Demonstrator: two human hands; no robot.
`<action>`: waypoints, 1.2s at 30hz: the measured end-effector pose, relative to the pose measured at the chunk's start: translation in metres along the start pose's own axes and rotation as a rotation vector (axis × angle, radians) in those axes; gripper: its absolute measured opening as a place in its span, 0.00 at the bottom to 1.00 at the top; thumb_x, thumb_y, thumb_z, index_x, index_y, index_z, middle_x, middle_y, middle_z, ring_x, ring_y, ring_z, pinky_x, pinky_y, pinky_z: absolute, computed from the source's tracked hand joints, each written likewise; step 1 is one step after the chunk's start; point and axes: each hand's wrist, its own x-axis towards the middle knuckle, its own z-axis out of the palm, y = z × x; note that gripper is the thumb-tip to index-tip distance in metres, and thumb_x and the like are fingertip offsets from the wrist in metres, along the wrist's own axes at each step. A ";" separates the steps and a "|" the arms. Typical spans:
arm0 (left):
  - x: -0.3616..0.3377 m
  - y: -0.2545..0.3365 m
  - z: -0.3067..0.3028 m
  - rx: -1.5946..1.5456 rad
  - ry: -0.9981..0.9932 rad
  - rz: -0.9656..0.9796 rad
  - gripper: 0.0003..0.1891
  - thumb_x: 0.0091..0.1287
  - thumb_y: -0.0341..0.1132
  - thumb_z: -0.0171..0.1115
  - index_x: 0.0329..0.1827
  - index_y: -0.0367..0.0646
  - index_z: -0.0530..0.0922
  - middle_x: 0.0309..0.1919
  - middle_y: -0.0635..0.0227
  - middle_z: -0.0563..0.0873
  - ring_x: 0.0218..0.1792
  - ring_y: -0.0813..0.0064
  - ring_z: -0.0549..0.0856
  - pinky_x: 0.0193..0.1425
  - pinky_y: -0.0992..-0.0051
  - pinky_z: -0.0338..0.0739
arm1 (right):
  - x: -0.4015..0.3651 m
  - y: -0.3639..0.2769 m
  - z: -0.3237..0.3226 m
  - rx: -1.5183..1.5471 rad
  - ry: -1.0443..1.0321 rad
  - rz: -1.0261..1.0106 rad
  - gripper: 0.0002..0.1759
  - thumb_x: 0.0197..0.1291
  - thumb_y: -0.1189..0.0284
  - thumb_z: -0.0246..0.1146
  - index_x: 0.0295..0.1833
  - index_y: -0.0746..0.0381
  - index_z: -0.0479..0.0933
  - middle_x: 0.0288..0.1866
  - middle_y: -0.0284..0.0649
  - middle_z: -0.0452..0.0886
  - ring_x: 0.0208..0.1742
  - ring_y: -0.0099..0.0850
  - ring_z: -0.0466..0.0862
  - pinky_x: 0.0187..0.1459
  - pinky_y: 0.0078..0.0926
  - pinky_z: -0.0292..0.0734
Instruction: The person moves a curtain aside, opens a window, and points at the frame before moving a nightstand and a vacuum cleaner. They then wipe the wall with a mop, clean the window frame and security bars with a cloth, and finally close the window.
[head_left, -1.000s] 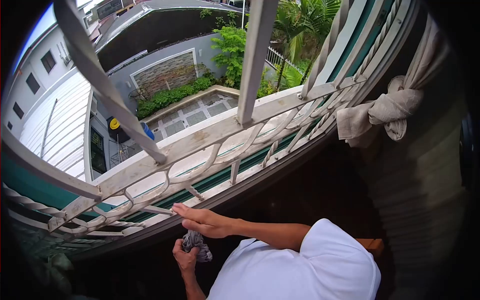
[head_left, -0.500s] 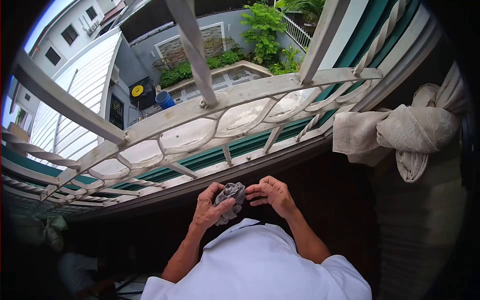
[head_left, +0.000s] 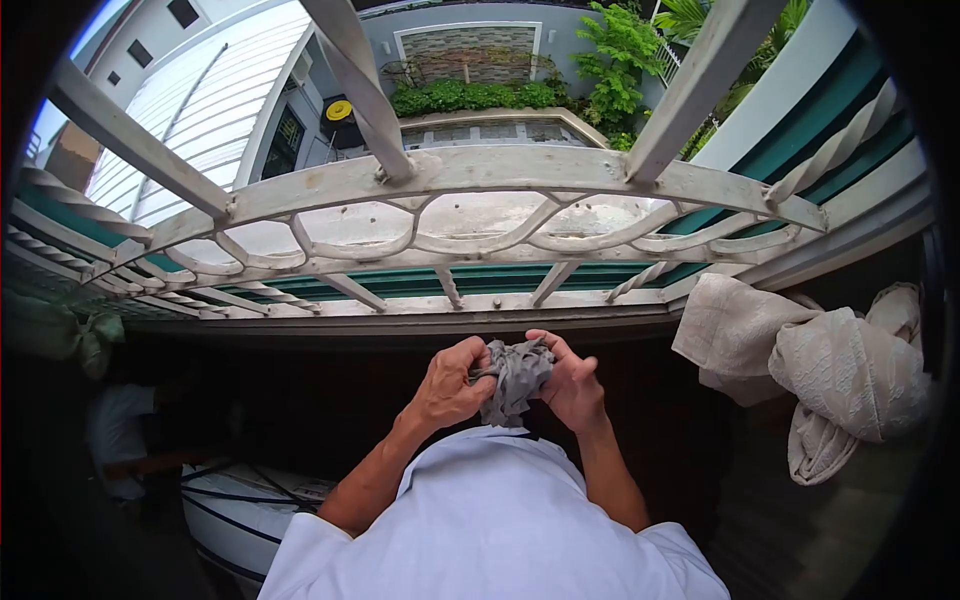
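A crumpled grey cloth (head_left: 515, 382) is bunched up in front of my chest, just below the window sill. My left hand (head_left: 452, 384) grips its left side, with the thumb pressed over the folds. On the other side, my right hand (head_left: 575, 388) cups the cloth's right edge. The right index finger reaches over the top of the bunch, and part of that hand's grip is hidden behind the fabric.
A white metal window grille (head_left: 480, 172) with twisted bars curves across in front of me, above a dark-edged sill (head_left: 420, 326). At right hangs a knotted beige curtain (head_left: 835, 365). Another person's white sleeve (head_left: 122, 425) shows at lower left, near a white strapped bundle (head_left: 235, 515).
My right hand has come in from beside the cloth to hold it. The cloth has shifted right and spread a little between both hands. The view has turned and tilted.
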 end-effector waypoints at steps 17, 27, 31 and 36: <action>-0.043 -0.006 -0.048 -0.887 0.436 0.076 0.09 0.62 0.20 0.53 0.32 0.44 0.65 0.26 0.65 0.81 0.20 0.79 0.79 0.25 0.81 0.76 | 0.027 0.009 -0.020 -0.512 0.292 -0.237 0.17 0.65 0.81 0.51 0.56 0.71 0.79 0.42 0.37 0.85 0.39 0.18 0.82 0.42 0.15 0.76; -0.061 0.004 -0.044 0.372 0.363 0.131 0.31 0.43 0.24 0.69 0.54 0.41 0.70 0.64 0.50 0.76 0.61 0.49 0.76 0.61 0.55 0.65 | 0.042 0.039 0.031 -1.094 0.124 -0.380 0.16 0.78 0.70 0.54 0.64 0.64 0.76 0.53 0.37 0.83 0.50 0.19 0.80 0.55 0.19 0.76; -0.060 0.008 -0.024 0.382 0.420 0.478 0.32 0.43 0.25 0.70 0.56 0.43 0.70 0.65 0.48 0.75 0.62 0.49 0.76 0.59 0.56 0.66 | 0.052 0.052 0.039 -0.615 0.295 -0.179 0.13 0.78 0.72 0.51 0.60 0.64 0.74 0.51 0.40 0.83 0.49 0.26 0.85 0.50 0.26 0.84; -0.052 -0.008 -0.019 0.529 0.453 0.496 0.20 0.49 0.23 0.68 0.48 0.42 0.77 0.60 0.52 0.80 0.56 0.53 0.81 0.59 0.58 0.70 | 0.043 0.043 0.046 -0.501 0.188 0.027 0.15 0.75 0.73 0.55 0.61 0.68 0.73 0.54 0.43 0.83 0.54 0.29 0.85 0.57 0.29 0.81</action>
